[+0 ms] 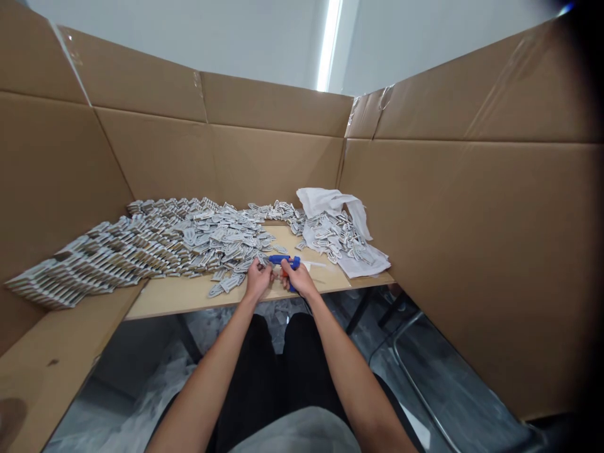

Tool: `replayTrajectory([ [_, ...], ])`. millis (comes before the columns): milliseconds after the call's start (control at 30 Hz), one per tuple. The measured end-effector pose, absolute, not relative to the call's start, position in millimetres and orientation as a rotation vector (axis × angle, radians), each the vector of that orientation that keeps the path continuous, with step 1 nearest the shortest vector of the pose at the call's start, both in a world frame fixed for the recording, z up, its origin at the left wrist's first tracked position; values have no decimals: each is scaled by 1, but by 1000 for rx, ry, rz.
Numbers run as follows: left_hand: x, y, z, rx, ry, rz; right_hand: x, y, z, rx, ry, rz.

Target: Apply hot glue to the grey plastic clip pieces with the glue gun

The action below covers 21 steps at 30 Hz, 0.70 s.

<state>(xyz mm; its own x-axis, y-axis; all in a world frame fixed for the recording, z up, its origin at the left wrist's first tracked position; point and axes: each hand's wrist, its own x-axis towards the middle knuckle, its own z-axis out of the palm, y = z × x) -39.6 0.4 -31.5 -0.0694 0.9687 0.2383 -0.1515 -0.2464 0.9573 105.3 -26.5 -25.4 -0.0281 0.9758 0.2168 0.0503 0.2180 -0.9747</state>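
My right hand (295, 277) is wrapped round the handle of a blue glue gun (280, 258), whose front end points left toward my left hand (259, 277). The fingers of my left hand are closed on a small grey piece near the gun's tip. A heap of loose grey pieces (226, 236) lies just beyond and to the left of my hands. A clear stick juts out from the gun's rear to the right. Both hands are above the front part of the wooden table (179, 296).
Stacked rows of similar pieces (108, 251) stand at the left. More grey pieces (337, 236) lie on a white plastic bag (372, 263) at the right. Tall cardboard walls (278, 160) enclose the table's back and sides. A metal chair frame (401, 358) stands below right.
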Motion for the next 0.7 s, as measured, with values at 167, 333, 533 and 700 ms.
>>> replayTrajectory([
  [167, -40, -1, -30, 1236, 1008, 1479, 105, -30, -21, -1100, -1375, 985],
  [333, -40, 3, -35, 1232, 967, 1492, 105, -34, -16, -1138, -1407, 960],
  [533, -41, 6, -40, 1227, 957, 1497, 106, -32, -17, -1181, -1415, 977],
  [700, -41, 4, -37, 1232, 967, 1492, 106, -29, -20, -1240, -1422, 960],
])
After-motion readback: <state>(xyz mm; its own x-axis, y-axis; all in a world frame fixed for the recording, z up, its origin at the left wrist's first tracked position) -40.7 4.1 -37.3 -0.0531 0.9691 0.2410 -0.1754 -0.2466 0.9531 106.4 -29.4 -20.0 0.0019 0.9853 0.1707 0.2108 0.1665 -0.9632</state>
